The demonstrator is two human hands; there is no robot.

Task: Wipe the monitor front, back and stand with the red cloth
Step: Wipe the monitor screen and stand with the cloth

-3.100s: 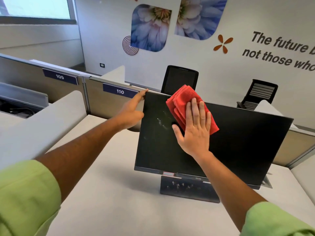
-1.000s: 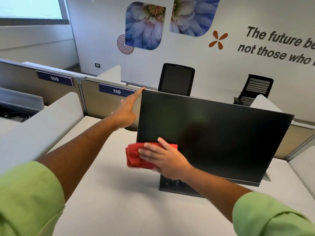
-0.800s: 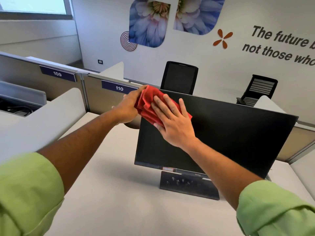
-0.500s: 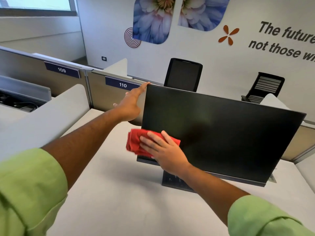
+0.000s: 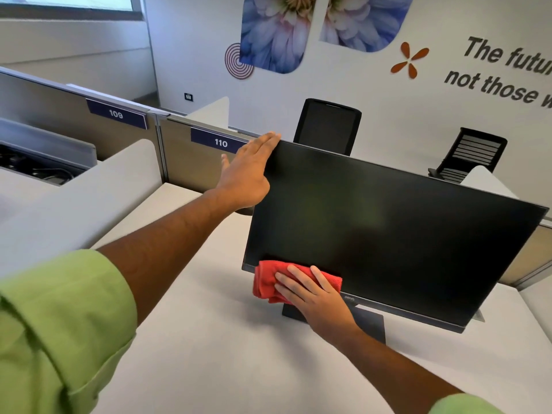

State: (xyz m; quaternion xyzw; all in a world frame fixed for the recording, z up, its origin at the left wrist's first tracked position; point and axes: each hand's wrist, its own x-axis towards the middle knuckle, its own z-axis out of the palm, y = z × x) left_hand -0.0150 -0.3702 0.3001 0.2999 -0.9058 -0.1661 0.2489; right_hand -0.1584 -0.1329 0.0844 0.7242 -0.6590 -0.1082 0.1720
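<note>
While the BenQ monitor [image 5: 388,234] stands on the white desk [image 5: 209,354], tilted off level, the front-wiping step looks to be in hand. Bracing its upper left corner, the left hand [image 5: 245,174] lies flat with straight fingers. At the lower left bezel, the right hand [image 5: 313,297] presses the folded red cloth [image 5: 265,282] under spread, straight fingers. Next, probably, a sweep rightward along the bottom edge; back and stand [image 5: 370,324] remain.

Seen nearer than the monitor [image 5: 388,234], both forearms are bare below light green sleeves, the left sleeve [image 5: 59,324] rolled into a thick folded cuff and the right sleeve [image 5: 466,406] showing only its cuff edge.
</note>
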